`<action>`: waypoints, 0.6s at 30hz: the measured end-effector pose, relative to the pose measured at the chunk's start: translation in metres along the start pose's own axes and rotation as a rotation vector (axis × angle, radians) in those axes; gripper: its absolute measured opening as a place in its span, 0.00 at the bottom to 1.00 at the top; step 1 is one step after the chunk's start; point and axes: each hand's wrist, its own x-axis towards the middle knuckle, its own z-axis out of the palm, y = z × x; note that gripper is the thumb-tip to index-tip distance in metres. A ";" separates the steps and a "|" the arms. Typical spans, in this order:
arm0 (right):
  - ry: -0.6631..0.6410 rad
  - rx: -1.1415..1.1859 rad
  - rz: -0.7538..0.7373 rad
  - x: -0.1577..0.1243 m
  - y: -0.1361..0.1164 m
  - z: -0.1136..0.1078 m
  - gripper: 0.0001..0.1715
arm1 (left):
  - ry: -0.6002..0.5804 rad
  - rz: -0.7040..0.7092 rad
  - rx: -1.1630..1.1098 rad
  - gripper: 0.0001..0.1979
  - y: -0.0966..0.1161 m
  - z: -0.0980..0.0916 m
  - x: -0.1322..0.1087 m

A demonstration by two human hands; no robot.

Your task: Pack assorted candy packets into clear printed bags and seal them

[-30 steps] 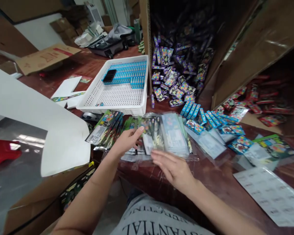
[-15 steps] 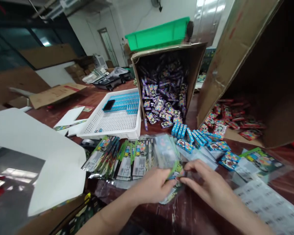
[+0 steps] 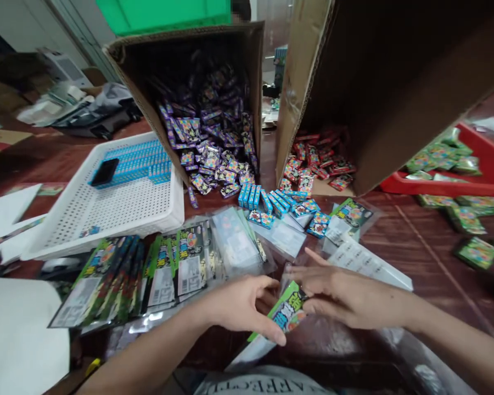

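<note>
A printed plastic packet (image 3: 288, 311) with a green strip and colourful lettering is tilted between my hands at the front of the table. My left hand (image 3: 241, 307) grips its left side, thumb in front and fingers partly hidden behind. At the packet's right edge, my right hand (image 3: 341, 291) holds on with the thumb near its face; some fingertips are hidden. Left of my hands lie fanned rows of similar printed packets (image 3: 191, 263). Beyond them are clear bags (image 3: 234, 236) and several small blue boxes (image 3: 278, 203).
A white perforated basket (image 3: 72, 219) holds rows of blue boxes and a dark phone (image 3: 105, 172). Open cartons contain purple packs (image 3: 209, 156) and red packs (image 3: 313, 159). At right are a label sheet (image 3: 366, 260), a red bin (image 3: 440, 186) and green packs (image 3: 475, 252).
The view has swung right and down, bringing the red bin into sight. My left thumb now lies across the packet, and my right hand has turned flatter at its right edge.
</note>
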 end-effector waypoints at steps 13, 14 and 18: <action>0.587 0.103 0.260 0.004 0.040 0.019 0.11 | 0.388 0.042 -0.392 0.19 -0.002 0.004 0.033; 0.736 0.101 0.314 0.007 0.042 0.026 0.13 | 0.480 0.073 -0.382 0.19 -0.003 0.001 0.034; 1.000 -0.112 0.374 0.026 0.038 0.057 0.24 | 0.755 0.161 -0.189 0.17 -0.012 -0.005 0.038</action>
